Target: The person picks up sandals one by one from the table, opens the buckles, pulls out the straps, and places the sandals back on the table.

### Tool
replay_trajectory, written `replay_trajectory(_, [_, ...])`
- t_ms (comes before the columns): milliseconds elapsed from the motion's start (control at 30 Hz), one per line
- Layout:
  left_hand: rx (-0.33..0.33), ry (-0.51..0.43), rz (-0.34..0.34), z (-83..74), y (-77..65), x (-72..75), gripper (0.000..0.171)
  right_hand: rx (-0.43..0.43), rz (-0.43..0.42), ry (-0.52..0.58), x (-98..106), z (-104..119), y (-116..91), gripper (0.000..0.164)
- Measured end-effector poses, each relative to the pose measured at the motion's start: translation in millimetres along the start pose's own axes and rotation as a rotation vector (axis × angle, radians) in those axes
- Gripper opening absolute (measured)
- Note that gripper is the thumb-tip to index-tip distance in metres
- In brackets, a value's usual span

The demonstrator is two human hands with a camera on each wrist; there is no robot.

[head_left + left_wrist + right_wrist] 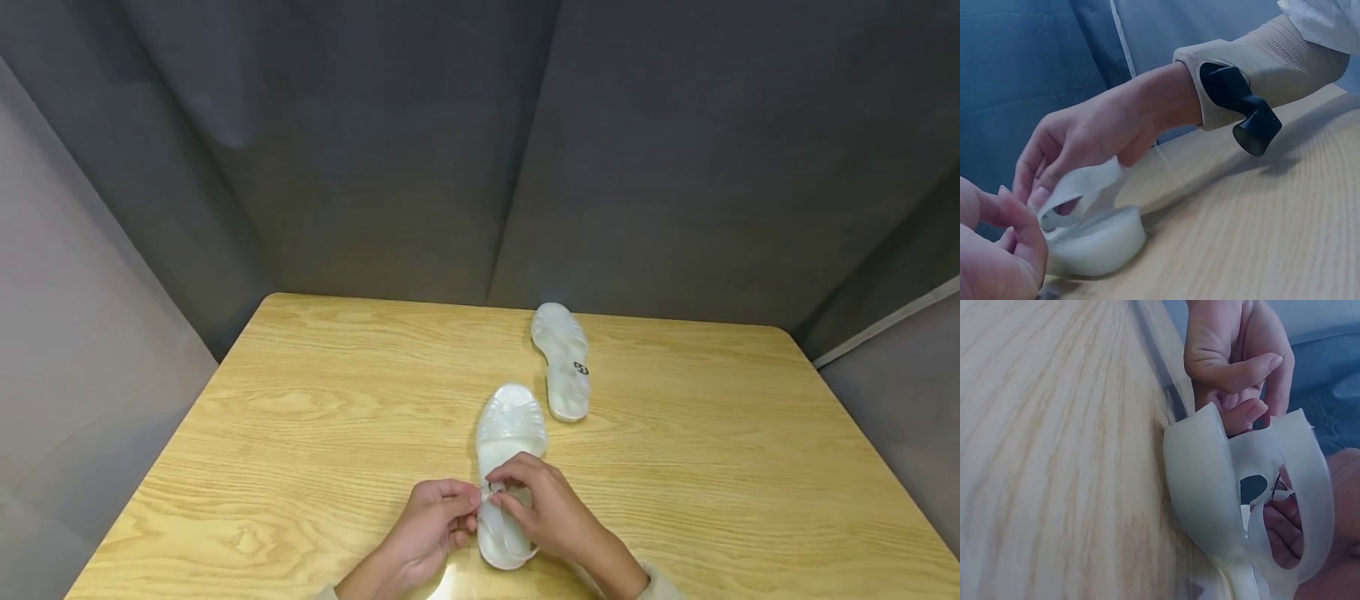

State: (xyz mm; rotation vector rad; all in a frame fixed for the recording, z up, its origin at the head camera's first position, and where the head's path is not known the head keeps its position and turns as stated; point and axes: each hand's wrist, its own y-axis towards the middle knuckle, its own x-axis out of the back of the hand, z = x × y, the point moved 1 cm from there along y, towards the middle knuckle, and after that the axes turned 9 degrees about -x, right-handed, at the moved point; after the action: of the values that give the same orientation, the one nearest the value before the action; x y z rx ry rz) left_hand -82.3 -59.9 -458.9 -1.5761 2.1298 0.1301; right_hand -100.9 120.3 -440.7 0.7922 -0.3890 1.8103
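A translucent white jelly sandal (512,421) stands sole down near the table's front edge, toe pointing away. My right hand (551,508) reaches over it from the right, thumb and index finger pinching the ankle strap at a small dark buckle (1276,486). On the other side, my left hand (435,529) pinches the strap at the sandal's left edge between thumb and forefinger. The looped heel strap (1085,184) rises above the heel in the left wrist view. Fingers partly hide the buckle, so how the strap runs through it cannot be made out.
Farther back and to the right lies a second matching sandal (562,358), with a small black mark on its side. Both are on a wood-grain table (300,417). Dark grey curtains (375,150) hang behind the table, and lighter panels flank it.
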Motion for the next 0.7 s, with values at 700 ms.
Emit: replay_trajectory(700, [-0.079, 0.282, -0.002, -8.3, 4.7, 2.5, 0.018, 0.019, -0.023, -0.032, -1.4, 1.3, 1.0, 0.016])
